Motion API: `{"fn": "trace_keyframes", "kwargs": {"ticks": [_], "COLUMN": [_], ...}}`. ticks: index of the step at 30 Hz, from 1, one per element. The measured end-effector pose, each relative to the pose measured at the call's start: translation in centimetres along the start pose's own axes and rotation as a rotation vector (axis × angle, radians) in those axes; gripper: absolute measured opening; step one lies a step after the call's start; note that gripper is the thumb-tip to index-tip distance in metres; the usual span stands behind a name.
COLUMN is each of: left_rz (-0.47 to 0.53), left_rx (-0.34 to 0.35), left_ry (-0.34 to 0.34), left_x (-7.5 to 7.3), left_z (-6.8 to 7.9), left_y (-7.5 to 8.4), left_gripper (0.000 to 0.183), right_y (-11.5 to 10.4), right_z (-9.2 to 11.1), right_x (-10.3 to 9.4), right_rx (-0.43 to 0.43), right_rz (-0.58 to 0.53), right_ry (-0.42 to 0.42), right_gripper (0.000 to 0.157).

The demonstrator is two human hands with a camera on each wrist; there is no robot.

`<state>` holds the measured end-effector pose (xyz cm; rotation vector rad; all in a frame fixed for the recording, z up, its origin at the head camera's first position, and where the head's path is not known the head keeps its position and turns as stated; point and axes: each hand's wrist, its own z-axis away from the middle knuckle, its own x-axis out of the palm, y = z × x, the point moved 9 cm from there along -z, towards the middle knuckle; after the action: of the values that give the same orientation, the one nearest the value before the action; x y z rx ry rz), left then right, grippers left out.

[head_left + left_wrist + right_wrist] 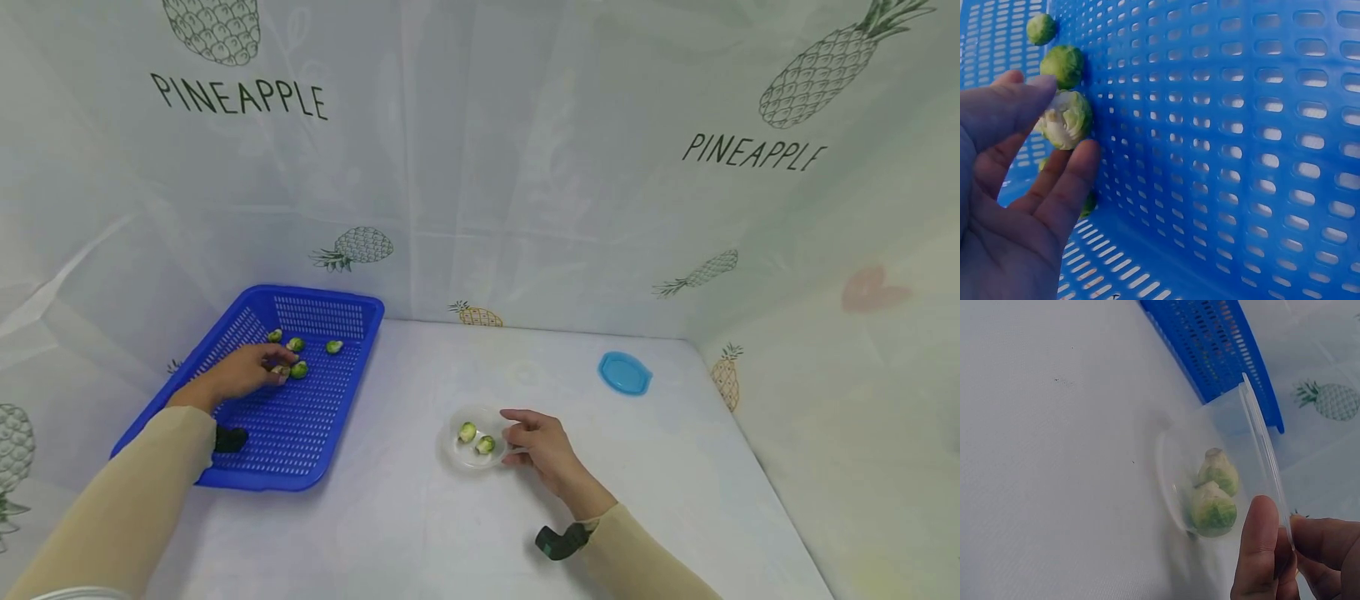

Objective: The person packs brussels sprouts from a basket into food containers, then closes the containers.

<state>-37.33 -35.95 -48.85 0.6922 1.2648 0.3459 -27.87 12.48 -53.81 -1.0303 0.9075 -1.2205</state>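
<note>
Inside the blue basket (300, 479), my left hand (243, 371) has its thumb and fingers curled about a Brussels sprout (1067, 119), its pale cut base facing the palm. Another sprout (299, 369) lies right beside those fingers, and more sprouts (333, 346) rest farther back on the basket floor. On the table, a clear plastic bowl (1210, 422) holds two Brussels sprouts (485, 444) (1213, 512). My right hand (543, 446) pinches the bowl's rim at its right side, thumb and fingers on either face of the edge.
A light blue lid (626, 373) lies at the back right of the white table (405, 533). Behind the table and along its sides hangs a pale pineapple-print sheet (480, 167). The basket's raised walls stand around the left hand.
</note>
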Motion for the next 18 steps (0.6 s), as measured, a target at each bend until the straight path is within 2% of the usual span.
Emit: {"fn": "trace_keyframes", "kwargs": {"ticks": [10,18], "left_rz": [0.009,-0.029], "left_rx": [-0.047,-0.05], "left_ry": [-0.005,-0.006], "left_x": [0.02,-0.05], "left_z": [-0.07,-0.13], "left_y": [-0.26,-0.44], "left_gripper": [0.037,0.029], "right_y": [-0.06,0.09], "right_z": [0.05,-0.07], "right_x": [0.11,0.03], "right_rx": [0.01,0.005], "right_rz": [-0.005,-0.001], "right_ry": [0.012,0.017], "right_gripper": [0.045,0.044]}}
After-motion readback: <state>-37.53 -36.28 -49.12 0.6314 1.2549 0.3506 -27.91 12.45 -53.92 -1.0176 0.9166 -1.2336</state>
